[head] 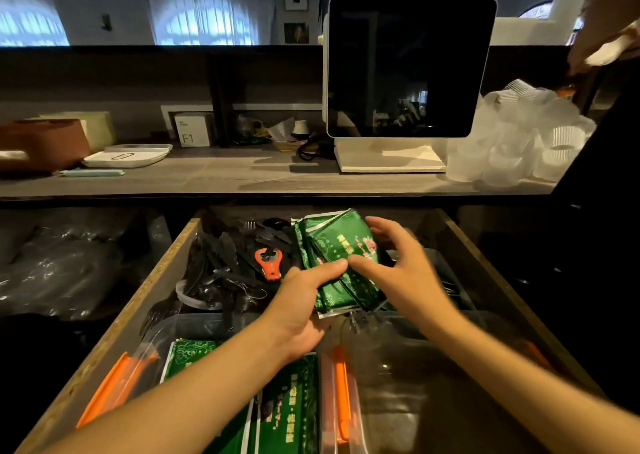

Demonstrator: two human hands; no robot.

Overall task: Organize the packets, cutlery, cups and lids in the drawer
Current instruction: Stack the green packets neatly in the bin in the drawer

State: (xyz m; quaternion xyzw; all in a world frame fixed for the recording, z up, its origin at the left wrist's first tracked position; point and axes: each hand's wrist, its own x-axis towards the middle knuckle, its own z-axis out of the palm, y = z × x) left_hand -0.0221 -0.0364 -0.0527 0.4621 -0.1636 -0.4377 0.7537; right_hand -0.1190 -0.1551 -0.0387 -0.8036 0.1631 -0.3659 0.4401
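A stack of green packets (332,245) is lifted over the middle of the open wooden drawer (152,280). My left hand (301,304) grips the stack's near end from below, thumb on top. My right hand (398,266) clasps the stack from the right, fingers curled round its far side. More green packets (287,408) lie in a clear container (166,332) with orange clips at the drawer's near left. Black plastic cutlery (221,256) is piled in the drawer's far left, with an orange-red bottle opener (268,263) among it. A clear lid (377,336) sits under my right forearm.
Above the drawer runs a counter (242,176) with a screen on a white stand (405,72), a bag of clear cups (512,138) at the right, a white scale (124,157) and a brown box (41,142) at the left. Another person's hand (602,45) shows at the top right.
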